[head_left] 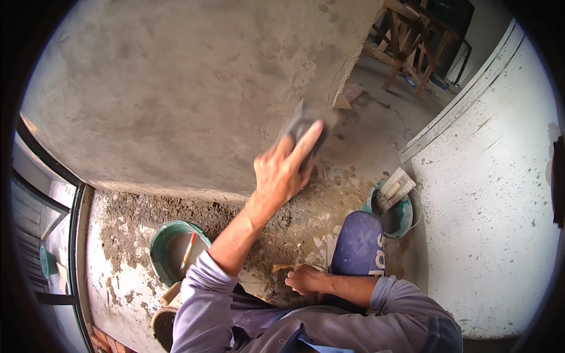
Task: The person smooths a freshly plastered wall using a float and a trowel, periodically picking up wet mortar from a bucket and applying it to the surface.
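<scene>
My left hand (pixel 279 174) reaches up to the wet grey plastered wall (pixel 170 88), near its right-hand edge. Its fingers are wrapped round the dark grip of a plastering trowel (pixel 301 130), with the forefinger stretched along the top. Motion blurs the trowel's blade, which is at the wall's surface. Low in front of my body, my right hand (pixel 306 279) is closed beside my bent knee. An orange-brown piece (pixel 283 267) shows at its fingers; whether the hand grips it or anything else is hidden.
A green bucket (pixel 154 250) with grey liquid and a red-and-white-handled tool (pixel 189 250) stands at left. Another green bucket (pixel 406 222) at right holds a wooden float (pixel 395 189). Mortar crumbs litter the floor. A white panel (pixel 488 206) borders the right; wooden trestles (pixel 406 44) stand behind.
</scene>
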`<state>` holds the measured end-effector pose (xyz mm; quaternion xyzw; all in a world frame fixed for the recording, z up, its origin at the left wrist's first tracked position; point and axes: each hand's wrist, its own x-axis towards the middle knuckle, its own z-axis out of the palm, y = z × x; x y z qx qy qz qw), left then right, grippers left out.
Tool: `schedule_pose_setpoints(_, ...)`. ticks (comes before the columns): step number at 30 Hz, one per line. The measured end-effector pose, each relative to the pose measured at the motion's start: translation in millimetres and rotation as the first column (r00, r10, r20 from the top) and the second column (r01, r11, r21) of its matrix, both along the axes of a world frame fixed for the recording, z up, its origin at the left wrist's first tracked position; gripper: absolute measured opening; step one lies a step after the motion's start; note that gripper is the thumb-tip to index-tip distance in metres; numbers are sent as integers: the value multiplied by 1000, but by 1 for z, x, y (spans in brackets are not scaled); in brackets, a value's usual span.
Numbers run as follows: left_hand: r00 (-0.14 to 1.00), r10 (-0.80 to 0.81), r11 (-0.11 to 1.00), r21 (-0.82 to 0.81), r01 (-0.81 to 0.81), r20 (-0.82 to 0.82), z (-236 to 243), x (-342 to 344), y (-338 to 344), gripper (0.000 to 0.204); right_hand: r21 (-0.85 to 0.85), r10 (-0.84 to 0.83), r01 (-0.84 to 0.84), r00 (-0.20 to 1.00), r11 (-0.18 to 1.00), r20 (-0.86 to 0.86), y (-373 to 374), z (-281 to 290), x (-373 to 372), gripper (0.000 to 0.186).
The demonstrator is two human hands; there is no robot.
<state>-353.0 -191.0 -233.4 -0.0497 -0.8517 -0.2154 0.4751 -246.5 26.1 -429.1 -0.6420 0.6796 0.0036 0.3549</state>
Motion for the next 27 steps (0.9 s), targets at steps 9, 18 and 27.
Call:
schedule_pose_setpoints(9,999,-9,999,47,12,-49,41,23,-7,72,-255,-103,128,989,958,107,16,-51,-6,21)
schedule_pose_setpoints(18,953,98,988,-89,-129,-288,84,-19,-6,69,63,-11,8,999,998,50,44,-104,-53,24)
schedule_pose_setpoints(27,973,226,967,-130,-217,51,-39,40,25,71,-212,45,-33,998,977,54,28,-90,-56,20)
